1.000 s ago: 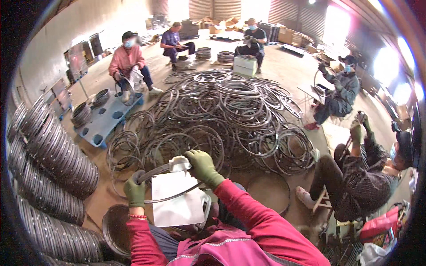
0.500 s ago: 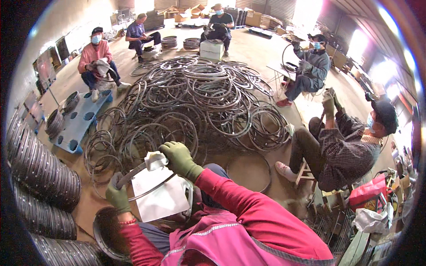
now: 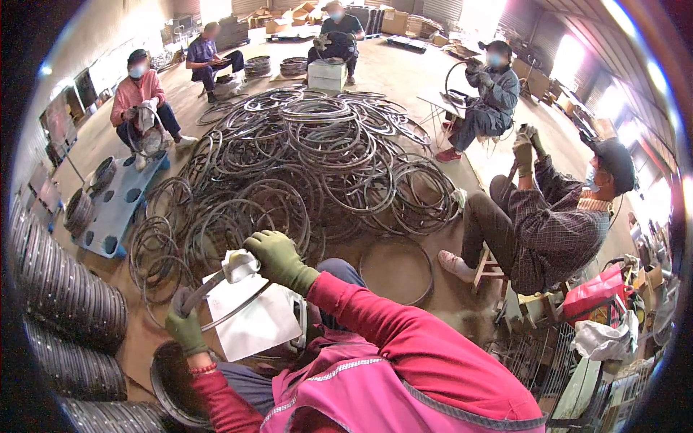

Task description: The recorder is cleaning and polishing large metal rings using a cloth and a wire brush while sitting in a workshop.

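Observation:
My left hand, in an olive-green glove, is closed around a dark, narrow wheel rim in front of my lap. My right hand, gloved the same way, grips a white cloth that is wrapped over the far part of that rim. Beneath the rim lies a white sheet across my knees. The fingers of my right hand partly cover the cloth. Just past my hands, several loose rims lie at the near edge of a big pile.
Tall stacks of drilled dark rims stand at my left, with a blue plastic pallet beyond. A co-worker sits close on the right near a red bag. Several other seated people surround the pile. One rim lies on the floor.
The whole view has shifted slightly, so the surroundings sit a little further left and higher. Both hands keep their grip on the rim and cloth, with little other movement.

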